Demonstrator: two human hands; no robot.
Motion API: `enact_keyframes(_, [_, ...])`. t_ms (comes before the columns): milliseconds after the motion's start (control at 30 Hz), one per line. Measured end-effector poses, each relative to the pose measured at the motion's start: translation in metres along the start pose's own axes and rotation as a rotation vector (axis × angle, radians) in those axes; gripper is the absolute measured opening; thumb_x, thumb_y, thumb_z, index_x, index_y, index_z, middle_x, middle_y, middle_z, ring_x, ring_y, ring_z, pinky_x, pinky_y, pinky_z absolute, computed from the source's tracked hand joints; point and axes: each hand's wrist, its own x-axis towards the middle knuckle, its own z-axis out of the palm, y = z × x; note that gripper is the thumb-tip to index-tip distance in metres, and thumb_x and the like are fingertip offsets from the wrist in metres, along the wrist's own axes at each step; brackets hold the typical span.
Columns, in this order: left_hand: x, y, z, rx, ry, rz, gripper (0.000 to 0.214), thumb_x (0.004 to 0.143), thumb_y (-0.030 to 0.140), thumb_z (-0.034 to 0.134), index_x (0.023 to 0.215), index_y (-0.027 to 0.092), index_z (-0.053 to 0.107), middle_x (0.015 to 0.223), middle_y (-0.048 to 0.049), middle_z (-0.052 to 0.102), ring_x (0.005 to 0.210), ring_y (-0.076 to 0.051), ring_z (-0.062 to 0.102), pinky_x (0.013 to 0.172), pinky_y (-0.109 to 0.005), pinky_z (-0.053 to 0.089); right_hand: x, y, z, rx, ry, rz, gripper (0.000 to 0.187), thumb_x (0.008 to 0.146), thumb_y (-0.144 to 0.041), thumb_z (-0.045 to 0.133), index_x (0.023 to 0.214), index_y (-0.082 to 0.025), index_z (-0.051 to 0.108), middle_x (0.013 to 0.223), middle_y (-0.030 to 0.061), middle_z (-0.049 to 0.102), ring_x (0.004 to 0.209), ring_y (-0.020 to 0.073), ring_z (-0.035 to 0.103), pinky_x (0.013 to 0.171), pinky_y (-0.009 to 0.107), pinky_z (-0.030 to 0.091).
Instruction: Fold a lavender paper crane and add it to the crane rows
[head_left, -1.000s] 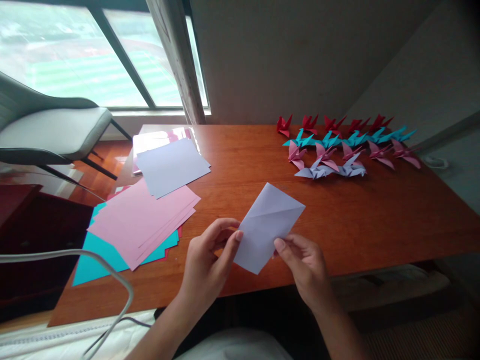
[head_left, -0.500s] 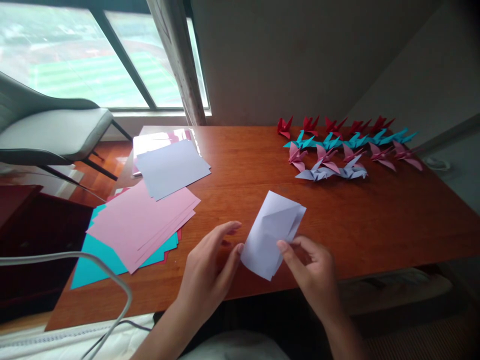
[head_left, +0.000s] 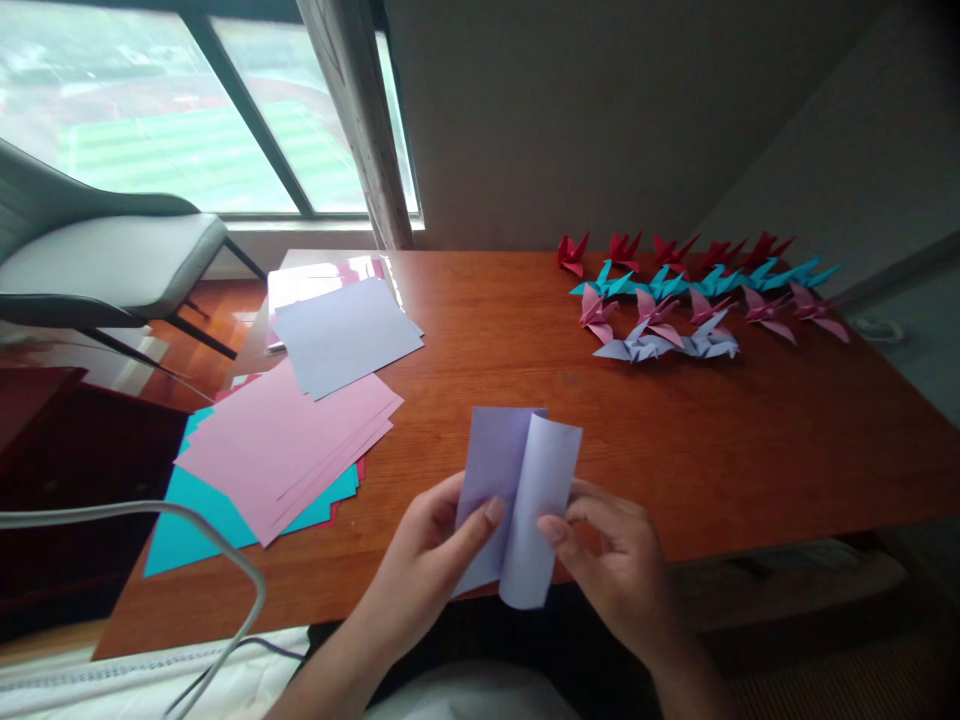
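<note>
Left fingers [head_left: 491,512], right fingers [head_left: 553,529], both clamped on creased paper [head_left: 534,490], seemingly pale lilac

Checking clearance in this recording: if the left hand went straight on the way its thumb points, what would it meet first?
The left hand would probably meet the curled right flap of the folded paper first, though depth is unclear.

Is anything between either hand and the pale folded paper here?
Nothing visible is: the left hand and right hand both touch the pale paper directly. The pink sheets lie off to the left; the paper birds stand farther back, right.
</note>
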Motion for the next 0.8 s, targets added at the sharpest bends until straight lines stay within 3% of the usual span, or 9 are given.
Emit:
enact_keyframes(100, [0.003,-0.003,-0.01,-0.057,0.139,-0.06,0.03,0.087,0.044,0.072,0.089,0.014,0.072,0.078,-0.0037,0.072,0.069,-0.015,0.06,0.059,-0.02,0.048,-0.005,0.006,-0.011,0.07,0.106,0.164,0.036,0.096,-0.038,0.06,0.065,-0.02,0.053,0.067,-0.0016,0.055,0.063,0.013,0.053,0.061,0.024,0.041])
enact_keyframes(200, [0.004,-0.003,-0.017,-0.14,0.134,-0.079,0.029,0.085,0.042,0.075,0.093,0.014,0.073,0.082,-0.0051,0.074,0.074,-0.017,0.064,0.067,-0.023,0.051,-0.008,0.012,-0.015,0.154,0.179,0.294,0.037,0.094,-0.043,0.061,0.066,-0.02,0.055,0.065,-0.002,0.051,0.062,0.013,0.048,0.06,0.024,0.038])
enact_keyframes(300, [0.004,-0.002,-0.018,-0.189,0.126,-0.092,0.028,0.084,0.04,0.076,0.099,0.016,0.074,0.085,-0.0055,0.075,0.075,-0.018,0.066,0.068,-0.024,0.052,-0.009,0.015,-0.01,0.287,0.18,0.385,0.034,0.093,-0.045,0.063,0.07,-0.019,0.061,0.067,-0.0005,0.057,0.062,0.0139,0.051,0.058,0.024,0.039])
enact_keyframes(400, [0.003,0.0,-0.016,-0.196,0.131,-0.106,0.028,0.083,0.042,0.076,0.095,0.017,0.075,0.081,-0.0043,0.074,0.071,-0.016,0.065,0.064,-0.023,0.051,-0.007,0.011,-0.004,0.41,0.19,0.429,0.027,0.09,-0.046,0.067,0.082,-0.02,0.069,0.077,0.0023,0.067,0.069,0.0166,0.059,0.063,0.025,0.046])
enact_keyframes(533, [0.002,0.001,-0.016,-0.177,0.156,-0.131,0.037,0.078,0.05,0.078,0.076,0.014,0.072,0.068,-0.0024,0.068,0.057,-0.011,0.056,0.051,-0.017,0.041,-0.004,0.006,-0.002,0.464,0.199,0.458,0.028,0.086,-0.048,0.071,0.093,-0.02,0.075,0.086,0.0059,0.075,0.077,0.0212,0.067,0.069,0.028,0.051])
enact_keyframes(800, [0.0,0.002,-0.016,-0.271,0.188,-0.167,0.045,0.072,0.054,0.081,0.063,0.014,0.064,0.058,0.0014,0.056,0.051,-0.009,0.047,0.045,-0.016,0.035,-0.002,0.005,-0.004,0.645,0.198,0.569,0.028,0.082,-0.047,0.076,0.091,-0.021,0.071,0.08,0.0042,0.075,0.065,0.0199,0.067,0.056,0.026,0.048])
